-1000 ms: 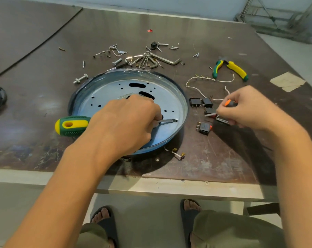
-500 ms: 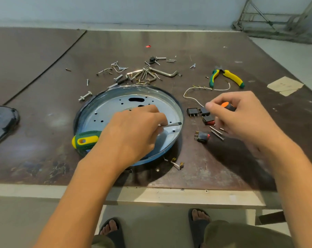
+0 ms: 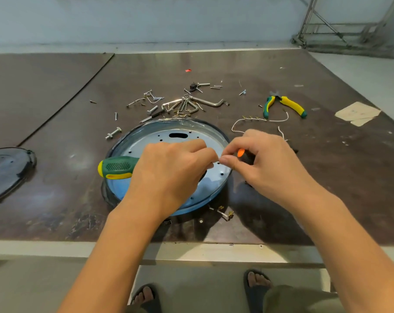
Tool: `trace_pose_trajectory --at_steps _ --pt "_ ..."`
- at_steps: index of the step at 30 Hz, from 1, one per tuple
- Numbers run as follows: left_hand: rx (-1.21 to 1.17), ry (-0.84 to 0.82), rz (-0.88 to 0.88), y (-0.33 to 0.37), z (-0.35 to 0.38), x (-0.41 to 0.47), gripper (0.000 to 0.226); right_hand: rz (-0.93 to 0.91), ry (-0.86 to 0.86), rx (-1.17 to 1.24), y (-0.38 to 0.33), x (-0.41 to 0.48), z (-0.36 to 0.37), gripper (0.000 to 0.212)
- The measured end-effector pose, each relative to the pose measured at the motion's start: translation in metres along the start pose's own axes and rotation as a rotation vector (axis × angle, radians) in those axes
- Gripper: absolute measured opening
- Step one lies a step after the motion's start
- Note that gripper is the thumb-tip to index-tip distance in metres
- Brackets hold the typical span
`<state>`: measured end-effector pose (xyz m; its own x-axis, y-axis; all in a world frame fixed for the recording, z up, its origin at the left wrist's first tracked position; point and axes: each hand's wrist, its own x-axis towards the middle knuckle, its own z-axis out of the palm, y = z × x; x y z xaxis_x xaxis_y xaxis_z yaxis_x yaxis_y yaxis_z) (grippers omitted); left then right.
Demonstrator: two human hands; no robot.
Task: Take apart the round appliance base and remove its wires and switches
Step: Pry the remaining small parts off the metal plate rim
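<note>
Near the front edge of the table point(image 3: 55, 211), about in its middle, we see the round appliance base point(image 3: 146, 143). It lies flat with its open side up, so we look onto a pale metal plate with small holes and one long slot, inside a dark rim. Both hands are above it.

The left hand point(image 3: 168, 170) has its fingers curled round a screwdriver point(image 3: 116, 167). The green and yellow handle sticks out to the left over the rim, and the shaft is hidden under the hand. The right hand point(image 3: 266, 163) is also closed: it holds a small black tool with an orange tip point(image 3: 244, 154). Its thumb and forefinger are pinched together, right at the fingertips of the left hand, over the right part of the plate. What is between the fingertips we cannot tell, it is too small.

Behind the base, toward the far edge, lies a scatter of screws and hex keys point(image 3: 184, 103). One bigger bolt point(image 3: 112, 133) lies just beside the rim, at its back left. To the right of the scatter lie pliers point(image 3: 284, 105) with yellow and green handles. In front of them a thin white wire point(image 3: 259, 120) with small brass ends runs behind the right hand.

At the left edge lies a black cover point(image 3: 6, 170), and toward the right edge a piece of beige paper point(image 3: 357, 114). Between the base and the front edge lies a short wire piece point(image 3: 225, 213) with brass ends.
</note>
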<state>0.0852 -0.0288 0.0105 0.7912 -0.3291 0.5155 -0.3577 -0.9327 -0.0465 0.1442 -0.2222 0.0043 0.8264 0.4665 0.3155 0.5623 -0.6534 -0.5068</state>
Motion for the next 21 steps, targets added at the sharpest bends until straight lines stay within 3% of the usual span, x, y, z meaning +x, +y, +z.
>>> trace_pose_trajectory --at_steps 5,8,10,12,16,21 --pt "0.003 0.161 -0.005 0.008 0.002 0.004 0.011 -0.043 0.023 0.002 0.003 -0.004 -0.007 0.014" --pt "-0.04 0.2 0.007 0.013 0.006 0.007 0.008 0.017 0.086 0.31 0.007 -0.011 -0.003 0.02" --pt "-0.04 0.195 -0.026 0.014 0.007 0.01 0.018 0.188 0.108 0.557 0.012 -0.015 0.0 0.023" --pt "-0.037 0.171 -0.087 0.015 0.008 0.013 0.029 0.356 0.088 0.776 0.02 -0.016 -0.002 0.019" --pt "-0.115 0.078 -0.193 0.017 0.01 0.012 0.029 0.529 0.134 1.046 0.034 -0.013 -0.018 0.011" --pt "-0.181 -0.101 -0.287 0.022 0.012 0.008 0.053 0.615 0.208 1.174 0.052 -0.014 -0.03 0.022"
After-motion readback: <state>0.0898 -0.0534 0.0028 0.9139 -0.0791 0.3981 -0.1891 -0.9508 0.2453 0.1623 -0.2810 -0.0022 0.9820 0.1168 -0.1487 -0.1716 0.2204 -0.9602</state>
